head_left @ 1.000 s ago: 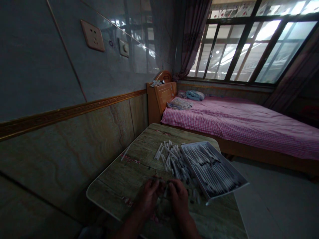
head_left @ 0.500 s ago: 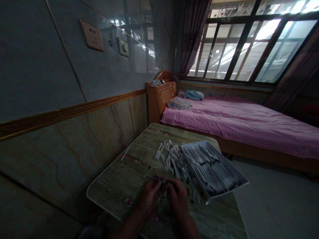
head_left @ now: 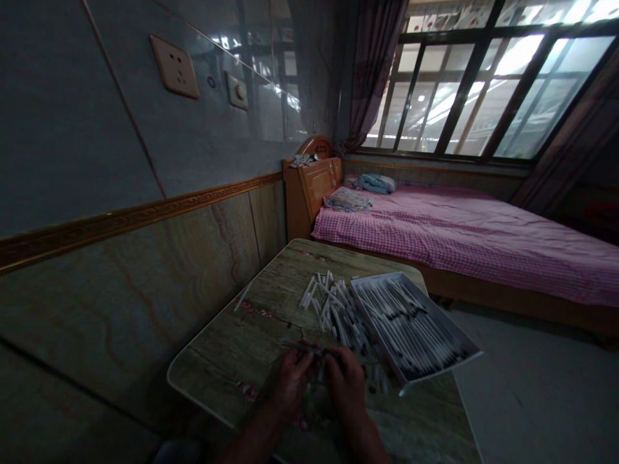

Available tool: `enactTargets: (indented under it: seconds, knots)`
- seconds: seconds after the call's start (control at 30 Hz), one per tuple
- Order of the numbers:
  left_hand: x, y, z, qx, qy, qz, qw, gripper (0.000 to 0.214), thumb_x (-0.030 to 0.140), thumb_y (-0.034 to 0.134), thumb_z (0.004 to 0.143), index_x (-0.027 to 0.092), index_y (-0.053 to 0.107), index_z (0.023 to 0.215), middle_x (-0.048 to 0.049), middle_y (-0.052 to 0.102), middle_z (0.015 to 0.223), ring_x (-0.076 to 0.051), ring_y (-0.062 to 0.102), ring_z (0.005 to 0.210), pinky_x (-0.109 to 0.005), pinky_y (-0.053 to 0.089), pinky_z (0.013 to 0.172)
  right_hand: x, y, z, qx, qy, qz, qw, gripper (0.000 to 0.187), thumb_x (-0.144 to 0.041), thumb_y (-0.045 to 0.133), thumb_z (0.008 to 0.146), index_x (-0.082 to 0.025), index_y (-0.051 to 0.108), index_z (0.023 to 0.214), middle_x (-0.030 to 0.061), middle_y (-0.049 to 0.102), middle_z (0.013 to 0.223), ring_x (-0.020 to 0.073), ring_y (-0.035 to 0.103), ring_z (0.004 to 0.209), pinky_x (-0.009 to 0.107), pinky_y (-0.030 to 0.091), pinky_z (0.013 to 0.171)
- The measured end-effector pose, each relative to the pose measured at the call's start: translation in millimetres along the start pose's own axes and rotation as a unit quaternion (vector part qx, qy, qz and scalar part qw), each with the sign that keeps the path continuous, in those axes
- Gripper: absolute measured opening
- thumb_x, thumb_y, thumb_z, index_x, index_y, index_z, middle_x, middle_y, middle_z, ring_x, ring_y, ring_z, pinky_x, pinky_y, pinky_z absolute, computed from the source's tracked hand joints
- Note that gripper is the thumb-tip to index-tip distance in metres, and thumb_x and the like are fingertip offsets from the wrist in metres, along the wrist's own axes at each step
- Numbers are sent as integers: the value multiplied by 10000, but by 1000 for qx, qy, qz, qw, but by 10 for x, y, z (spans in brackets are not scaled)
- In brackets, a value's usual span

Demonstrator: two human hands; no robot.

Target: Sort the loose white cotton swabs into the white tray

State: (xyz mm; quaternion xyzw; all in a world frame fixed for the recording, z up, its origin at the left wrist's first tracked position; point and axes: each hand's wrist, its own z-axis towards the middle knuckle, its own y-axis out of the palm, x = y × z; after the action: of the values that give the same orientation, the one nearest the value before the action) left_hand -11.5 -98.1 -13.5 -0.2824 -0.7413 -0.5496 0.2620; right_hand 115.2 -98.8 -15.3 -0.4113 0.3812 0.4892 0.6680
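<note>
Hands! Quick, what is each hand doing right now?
Left hand: closed, seems to hold a thin stick.
Right hand: curled; cannot tell if it holds anything.

Wood-grain tabletop (head_left: 227,351); loose heap of white sticks (head_left: 333,309); beside it, a full white tray (head_left: 376,278)

Thin dark stick (head_left: 302,347) held between left hand (head_left: 291,381) and right hand (head_left: 346,381), over worktop (head_left: 227,361); grip hidden by fingers, holding hand unclear. Loose heap of white sticks (head_left: 331,308) lying crossed at random, just beside hands. White tray (head_left: 442,314) seen tilted against heap, one corner past worktop edge, packed with dark-tipped white sticks in roughly parallel rows. Single stray white stick (head_left: 243,296) left well apart from heap, on worktop.
</note>
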Motion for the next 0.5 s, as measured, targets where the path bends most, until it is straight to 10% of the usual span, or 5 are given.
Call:
enactTargets:
  seconds: [0.5]
  knots:
    - [9,30,-11,19,-4,11,1000,433,338,922,494,162,682,809,-45,738,816,-191,698,776,-296,533,747,-8,-5,4,3,-22,-3,1000,143,-239,588,834,-225,730,827,16,707,775,174,662,731,249,513,677]
